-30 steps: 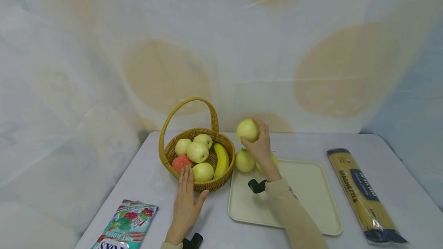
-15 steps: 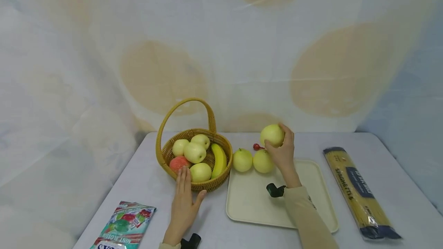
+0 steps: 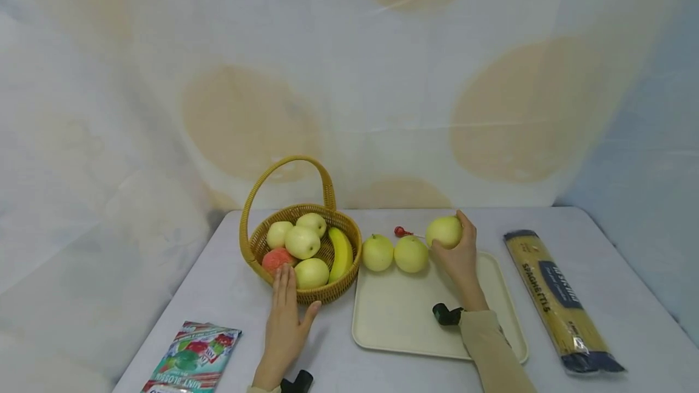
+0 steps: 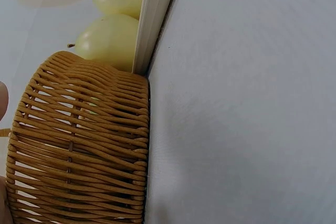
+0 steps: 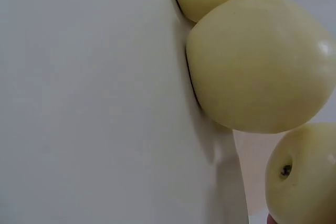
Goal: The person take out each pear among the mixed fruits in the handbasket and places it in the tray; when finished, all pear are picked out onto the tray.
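My right hand [image 3: 460,259] grips a round yellow-green pear [image 3: 444,232] at the back edge of the cream tray [image 3: 404,332], thumb and fingers on its sides. Two more such pears stand side by side on the tray, one [image 3: 411,254] right next to the held one and another [image 3: 378,253] near the basket. The right wrist view shows the held pear [image 5: 304,177] low at the right, its dark blossom end visible. My left hand [image 3: 285,326] rests with straight fingers at the front rim of the wicker basket [image 3: 341,290], by a red fruit [image 3: 277,259].
In the basket lie several pale green fruits [image 3: 303,242] and a banana [image 3: 341,253]. Its tall handle [image 3: 246,223] arches upward. A red lollipop [image 3: 401,231] lies behind the tray. At right is a spaghetti pack [image 3: 562,302], at front left a candy bag [image 3: 193,356].
My right hand has carried the pear rightward, then down to the tray's back edge beside the other two. The lollipop has come into sight. My left hand stays at the basket.
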